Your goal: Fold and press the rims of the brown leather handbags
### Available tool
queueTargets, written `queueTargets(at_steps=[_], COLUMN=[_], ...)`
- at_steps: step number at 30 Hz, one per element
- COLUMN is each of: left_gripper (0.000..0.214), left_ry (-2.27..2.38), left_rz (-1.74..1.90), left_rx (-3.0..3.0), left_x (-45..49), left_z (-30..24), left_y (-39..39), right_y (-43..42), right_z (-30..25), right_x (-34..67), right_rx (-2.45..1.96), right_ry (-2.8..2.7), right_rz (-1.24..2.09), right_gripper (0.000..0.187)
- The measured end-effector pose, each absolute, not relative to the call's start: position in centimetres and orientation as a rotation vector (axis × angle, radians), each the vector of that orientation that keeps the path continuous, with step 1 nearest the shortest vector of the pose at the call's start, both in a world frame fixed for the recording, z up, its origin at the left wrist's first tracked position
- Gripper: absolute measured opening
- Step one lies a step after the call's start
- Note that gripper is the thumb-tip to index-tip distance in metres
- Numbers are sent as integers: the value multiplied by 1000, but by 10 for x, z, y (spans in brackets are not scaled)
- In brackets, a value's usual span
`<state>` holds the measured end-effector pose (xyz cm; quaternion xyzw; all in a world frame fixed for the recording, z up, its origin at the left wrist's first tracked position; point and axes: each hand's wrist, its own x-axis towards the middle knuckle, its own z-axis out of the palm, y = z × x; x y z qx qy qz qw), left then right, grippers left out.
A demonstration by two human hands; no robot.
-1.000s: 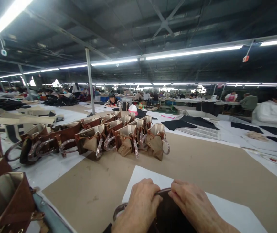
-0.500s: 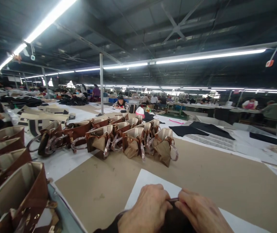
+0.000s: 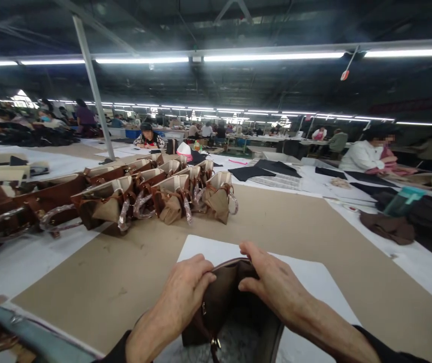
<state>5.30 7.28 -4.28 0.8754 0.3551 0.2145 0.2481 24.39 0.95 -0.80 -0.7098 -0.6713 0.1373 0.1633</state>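
A dark brown bag stands in front of me, its mouth spread toward me, with a small metal clasp on a strap inside. My left hand is closed on the left part of its rim, thumb inside and fingers outside. My right hand is at the rim's right side, thumb and fingers apart around the edge. The bag is over a white sheet on the brown tabletop covering. The bag's lower part runs out of view.
Several brown bags with cream linings and wrapped handles stand in rows at the left. Dark fabric pieces lie farther back. A teal container and a brown cloth are at the right. A co-worker in white sits beyond.
My view has turned right. My hands, earlier close together at the bag's edge, have moved apart, and the bag's mouth is now spread. My right hand's fingers have opened.
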Motion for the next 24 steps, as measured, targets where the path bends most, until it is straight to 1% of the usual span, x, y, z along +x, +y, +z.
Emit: queueTargets(at_steps=[1, 4, 5, 8, 15, 19, 24], left_gripper=[20, 20, 19, 18, 14, 14, 16], left_ry=[969, 945, 923, 861, 874, 876, 949], left_rz=[577, 590, 602, 600, 544, 549, 531], left_rx=[2385, 2380, 2371, 2331, 2216, 2196, 2269], left_x=[53, 52, 52, 49, 49, 49, 51], left_z=[-42, -40, -40, -37, -33, -35, -31], left_y=[73, 74, 75, 79, 86, 86, 84], right_y=[9, 12, 13, 16, 15, 15, 18], right_z=[-10, -11, -10, -9, -14, -15, -17], right_x=[248, 259, 262, 269, 278, 280, 278], right_rx=[-2046, -2044, -2025, -1931, -1776, -1619, -1639], right_ry=[-1895, -1932, -1949, -1966, -1952, -1897, -1927], right_rz=[423, 522, 560, 657, 823, 997, 896], right_gripper=[44, 20, 16, 15, 14, 18, 18])
